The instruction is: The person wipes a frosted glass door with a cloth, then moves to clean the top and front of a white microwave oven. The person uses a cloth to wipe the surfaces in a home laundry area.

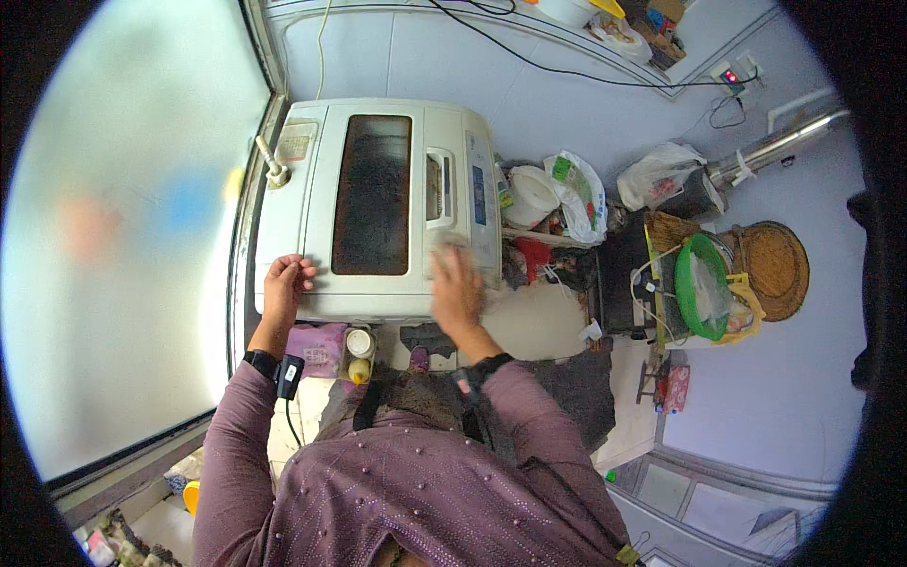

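Observation:
A white top-loading washing machine point(375, 283) with a dark lid window point(372, 198) stands before me. On the near left corner of its top, my left hand point(289, 275) rests with curled fingers; whether something small is between them cannot be told. My right hand point(457, 287) lies over the near right part of the top, beside the control panel point(480, 191). It is blurred, and a pale, cloth-like thing point(451, 244) shows at its fingertips. A pale hose or pipe fitting point(275, 166) stands on the machine's left side.
A frosted window point(134, 234) borders the left. Near the machine's front are a purple package point(317, 351) and a white-lidded container point(360, 343). To the right are a white bucket point(530, 195), plastic bags point(581, 195) and a green basket point(698, 287). A black cable point(567, 71) crosses the far wall.

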`<act>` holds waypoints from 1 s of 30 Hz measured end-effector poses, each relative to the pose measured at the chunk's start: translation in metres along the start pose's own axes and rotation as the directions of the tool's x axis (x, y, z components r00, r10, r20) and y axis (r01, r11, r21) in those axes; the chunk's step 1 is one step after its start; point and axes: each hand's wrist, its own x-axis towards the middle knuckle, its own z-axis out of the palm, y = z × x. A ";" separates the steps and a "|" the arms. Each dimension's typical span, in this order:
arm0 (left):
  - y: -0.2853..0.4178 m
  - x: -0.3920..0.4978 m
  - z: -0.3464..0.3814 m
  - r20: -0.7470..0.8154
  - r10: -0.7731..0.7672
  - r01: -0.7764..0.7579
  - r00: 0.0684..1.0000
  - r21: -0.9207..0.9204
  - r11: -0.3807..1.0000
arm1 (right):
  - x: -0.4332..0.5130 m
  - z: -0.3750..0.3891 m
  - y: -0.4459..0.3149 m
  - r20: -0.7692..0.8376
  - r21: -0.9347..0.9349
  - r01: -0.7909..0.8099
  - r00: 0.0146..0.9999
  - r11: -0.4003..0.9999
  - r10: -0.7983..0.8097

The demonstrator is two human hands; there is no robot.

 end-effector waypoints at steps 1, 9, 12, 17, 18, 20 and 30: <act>0.000 0.000 -0.001 0.022 0.006 -0.006 1.000 0.002 1.000 | 0.006 0.002 -0.025 0.040 0.012 0.049 0.998 0.999 -0.050; 0.002 0.000 -0.007 0.084 -0.003 0.007 0.996 -0.044 0.999 | 0.012 0.005 -0.084 0.110 0.182 0.290 0.944 0.940 -0.312; 0.000 0.002 -0.010 0.093 -0.006 0.007 0.996 -0.019 1.000 | -0.003 -0.006 -0.025 0.153 0.055 0.091 0.983 0.994 -0.098; -0.002 0.002 -0.010 0.074 -0.012 0.018 0.997 -0.086 0.996 | -0.019 0.001 -0.008 -0.091 0.040 -0.109 0.990 0.993 0.112; -0.002 0.002 -0.009 0.068 -0.010 0.016 0.998 -0.100 0.995 | -0.018 0.007 -0.020 -0.077 -0.068 -0.153 0.986 0.986 0.148; 0.000 -0.001 -0.010 0.051 -0.011 0.018 0.999 -0.127 0.992 | -0.013 0.015 -0.047 0.030 -0.045 0.021 0.999 0.999 -0.020; 0.019 -0.040 -0.057 -0.232 0.091 -0.127 0.968 -0.145 0.981 | 0.042 0.040 -0.183 0.083 0.323 0.450 0.862 0.832 -0.499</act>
